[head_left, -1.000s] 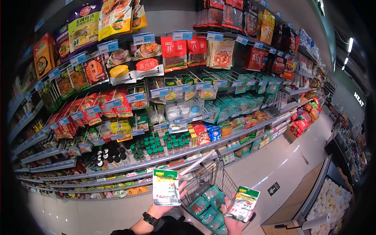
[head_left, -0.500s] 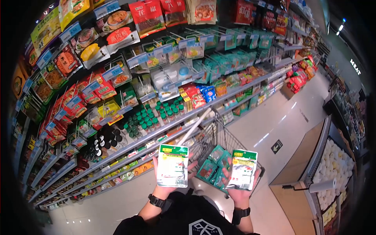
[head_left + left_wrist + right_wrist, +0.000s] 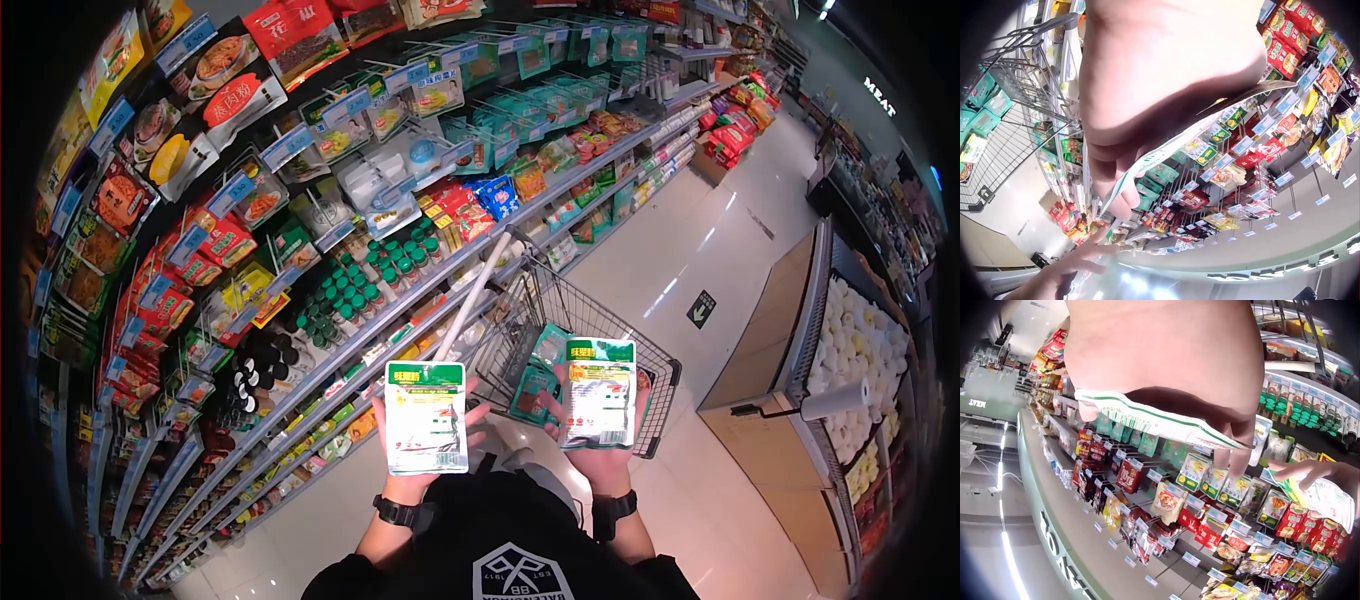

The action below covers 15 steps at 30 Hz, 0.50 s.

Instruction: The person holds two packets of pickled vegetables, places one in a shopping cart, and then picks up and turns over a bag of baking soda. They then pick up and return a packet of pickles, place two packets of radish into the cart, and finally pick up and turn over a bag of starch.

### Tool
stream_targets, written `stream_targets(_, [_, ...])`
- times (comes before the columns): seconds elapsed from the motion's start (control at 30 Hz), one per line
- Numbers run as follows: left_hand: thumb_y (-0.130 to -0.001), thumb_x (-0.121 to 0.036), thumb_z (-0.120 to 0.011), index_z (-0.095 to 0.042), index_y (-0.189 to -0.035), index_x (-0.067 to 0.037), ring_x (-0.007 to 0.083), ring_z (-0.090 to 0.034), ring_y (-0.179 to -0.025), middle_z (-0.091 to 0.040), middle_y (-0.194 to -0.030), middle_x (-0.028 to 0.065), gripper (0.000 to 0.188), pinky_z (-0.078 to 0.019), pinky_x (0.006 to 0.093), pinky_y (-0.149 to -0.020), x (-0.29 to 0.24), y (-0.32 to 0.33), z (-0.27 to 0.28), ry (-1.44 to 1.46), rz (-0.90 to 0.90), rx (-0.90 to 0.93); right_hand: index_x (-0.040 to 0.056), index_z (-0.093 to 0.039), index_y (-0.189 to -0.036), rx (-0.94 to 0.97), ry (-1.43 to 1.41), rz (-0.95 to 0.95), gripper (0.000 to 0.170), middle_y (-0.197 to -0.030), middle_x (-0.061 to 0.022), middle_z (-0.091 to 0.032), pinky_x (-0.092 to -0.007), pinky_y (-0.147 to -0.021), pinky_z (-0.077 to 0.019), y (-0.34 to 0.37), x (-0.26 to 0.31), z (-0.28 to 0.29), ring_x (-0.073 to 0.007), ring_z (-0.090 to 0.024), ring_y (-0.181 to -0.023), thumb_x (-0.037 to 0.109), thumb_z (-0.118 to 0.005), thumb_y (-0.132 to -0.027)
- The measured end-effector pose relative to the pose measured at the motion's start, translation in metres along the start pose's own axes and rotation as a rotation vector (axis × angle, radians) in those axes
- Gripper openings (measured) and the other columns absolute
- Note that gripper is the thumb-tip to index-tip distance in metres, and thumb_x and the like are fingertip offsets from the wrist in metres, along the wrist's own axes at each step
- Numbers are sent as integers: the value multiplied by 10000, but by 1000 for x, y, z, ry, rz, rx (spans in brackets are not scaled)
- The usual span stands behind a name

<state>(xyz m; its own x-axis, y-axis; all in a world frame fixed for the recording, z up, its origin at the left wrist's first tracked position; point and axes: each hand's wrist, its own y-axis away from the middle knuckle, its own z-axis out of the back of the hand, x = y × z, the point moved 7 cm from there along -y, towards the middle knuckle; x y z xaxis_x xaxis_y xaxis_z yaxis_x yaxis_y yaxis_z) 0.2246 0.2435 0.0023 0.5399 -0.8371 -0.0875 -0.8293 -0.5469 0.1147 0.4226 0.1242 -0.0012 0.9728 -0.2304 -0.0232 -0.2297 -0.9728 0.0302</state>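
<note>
In the head view, my left hand [image 3: 476,424] is palm up under a white-and-green packet [image 3: 427,425], its spread fingers showing past the edges. Beside it, apart, my right hand [image 3: 604,468] carries a similar packet [image 3: 600,400] on its palm, fingers showing at the left edge. Both packets face up. In the left wrist view the left hand [image 3: 1160,75] lies against its packet [image 3: 1166,148], fingers fairly straight. The right wrist view has the right hand [image 3: 1166,356] against its packet [image 3: 1147,419], fingers partly hidden behind it.
A wire shopping cart [image 3: 655,350] with teal packs [image 3: 537,390] stands just beyond the hands. Shelves of hanging packets and green-capped jars [image 3: 350,290] run along the left. A produce stand [image 3: 790,400] with a roll on its side is at right, across the tiled floor.
The head view has tilted down and turned. The right packet, slanted a second ago, is now nearly upright in view, level with the left one. Both hands still carry their packets.
</note>
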Motion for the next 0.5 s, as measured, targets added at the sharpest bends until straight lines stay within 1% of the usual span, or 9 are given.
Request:
stream_targets(0.03, [-809, -924, -402, -204, -1632, -126, 603, -344, -1398, -218, -1655, 254, 1163, -375, 765, -1017, 0, 1, 1, -2, 3, -1, 166, -203, -1628, 12, 10, 6, 1026, -1623, -199, -326, -675, -955, -491, 1, -2, 0, -536, -400, -1382, 841, -416, -886])
stream_targets(0.1, [-803, -938, -381, -213, -1630, -131, 574, -321, -1426, -222, -1652, 251, 1168, -387, 726, -1051, 0, 2, 0, -98, 13, 35, 169, -204, -1628, 0, -2, 16, 1029, -1626, -200, -315, -688, -939, -500, 3, -3, 0, -556, -382, -1382, 848, -408, -883])
stream_targets(0.2, [-793, -949, -373, -211, -1630, -127, 563, -340, -1418, -229, -1650, 249, 1185, -400, 725, -1039, 1, 6, -1, -68, -1, 24, 166, -214, -1627, 5, -105, 1, 1018, -1633, -190, -303, -719, -956, -477, 11, -7, 2, -578, -339, -1400, 845, -396, -890])
stream_targets(0.27, [-784, -953, -376, -203, -1631, -126, 560, -343, -1417, -226, -1651, 249, 1196, -394, 735, -1041, 3, 6, -4, 33, -3, 98, 164, -232, -1623, -2, -85, -3, 993, -1639, -175, -299, -732, -981, -450, 11, -10, 6, -591, -302, -1417, 829, -390, -904])
stream_targets(0.3, [-780, -955, -377, -200, -1631, -128, 563, -338, -1418, -224, -1651, 251, 1200, -389, 740, -1043, 3, 9, -5, 70, -11, 112, 175, -233, -1627, 13, -107, -7, 941, -1645, -155, -299, -738, -1025, -408, 12, -11, 11, -590, -271, -1437, 779, -406, -926])
stream_targets(0.37, [-771, -959, -366, -196, -1632, -139, 569, -299, -1434, -208, -1653, 259, 1201, -390, 747, -1041, 1, 10, -2, 84, 3, 118, 176, -281, -1613, -21, 8, 18, 873, -1637, -136, -337, -680, -984, -445, 13, -12, 22, -535, -335, -1428, 713, -431, -941])
stream_targets(0.43, [-781, -951, -364, -197, -1631, -138, 568, -276, -1444, -201, -1654, 262, 1189, -392, 746, -1042, -1, 12, 1, 51, -9, 127, 186, -341, -1588, -139, -49, 15, 810, -1622, -118, -382, -584, -886, -477, 13, -12, 27, -461, -405, -1398, 670, -441, -945])
stream_targets(0.47, [-805, -929, -370, -200, -1631, -143, 528, -393, -1399, -243, -1645, 249, 1152, -433, 710, -1033, -2, 14, -2, 16, -25, 113, 192, -366, -1572, -218, 90, 46, 756, -1616, -122, -393, -463, -809, -494, 13, -13, 19, -407, -558, -1216, 628, -439, -959])
stream_targets(0.5, [-805, -929, -370, -200, -1631, -143, 528, -393, -1399, -243, -1645, 249, 1152, -433, 710, -1033, -4, 13, 2, 14, -41, 126, 192, -366, -1572, -205, 99, 33, 756, -1616, -122, -393, -463, -809, -494, 9, -12, 24, -407, -558, -1216, 628, -439, -959])
